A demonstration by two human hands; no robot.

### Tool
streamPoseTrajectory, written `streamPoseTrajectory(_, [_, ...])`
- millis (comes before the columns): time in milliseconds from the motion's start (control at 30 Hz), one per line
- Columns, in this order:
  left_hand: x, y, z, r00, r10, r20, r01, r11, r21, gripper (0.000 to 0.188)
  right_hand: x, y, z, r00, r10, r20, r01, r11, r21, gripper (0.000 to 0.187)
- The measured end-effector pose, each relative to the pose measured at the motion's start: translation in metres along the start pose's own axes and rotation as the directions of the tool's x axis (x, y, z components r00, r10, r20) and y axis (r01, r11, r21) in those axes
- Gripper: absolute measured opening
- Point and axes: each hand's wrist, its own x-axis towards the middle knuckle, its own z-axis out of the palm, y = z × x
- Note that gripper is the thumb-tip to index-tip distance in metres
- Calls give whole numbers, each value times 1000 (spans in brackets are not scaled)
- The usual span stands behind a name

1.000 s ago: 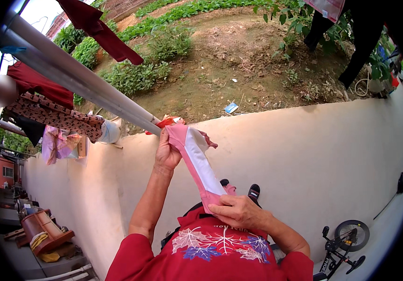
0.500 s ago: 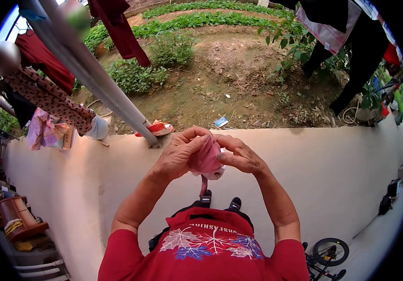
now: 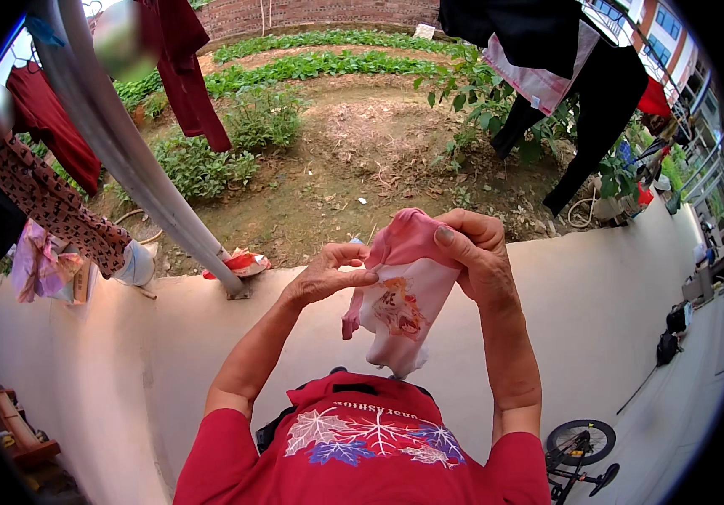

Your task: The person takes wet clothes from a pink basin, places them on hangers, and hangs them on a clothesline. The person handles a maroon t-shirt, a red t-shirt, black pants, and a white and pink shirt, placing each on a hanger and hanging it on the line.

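Behind it all runs a brick wall, with leafy rows and bare soil of a garden plot below it, and a leaning metal pole meets the pale concrete where the person stands. From the head view, the only one there is, I see a small pink-and-white garment up in the air in front of the person's chest, above the concrete, spread between both hands. Its pink edge is uppermost, the white panel with an orange-brown printed picture hangs below, and a little pink flap dangles at the left. The right hand has its grip closed on the upper right corner, thumb laid on the near side. The left hand reaches the upper left edge with thumb and forefinger; whether that grip is really pinching the cloth, I cannot tell. I'd judge it very light, soft and limp, thin enough to fold and droop wherever nobody supports it, hardly slippery and hardly fragile, though a hard tug could stretch it. Best held, to my eye, by the two pink upper corners, keeping fingers off the print.
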Motion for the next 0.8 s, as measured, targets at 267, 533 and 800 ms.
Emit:
streamPoseTrajectory(267, [31,-42,33,994,53,96,-61,995,82,26,-42,-23,-24,985,-98,-141,84,991,-100,14])
streamPoseTrajectory(533, [17,-61,29,988,-78,137,92,991,-99,28,-60,-23,-41,912,-247,-327,193,963,-191,18])
streamPoseTrajectory(800, [17,-60,-7,953,112,-283,-165,972,-170,16,-67,-27,-47,892,-137,-432,68,983,-172,14])
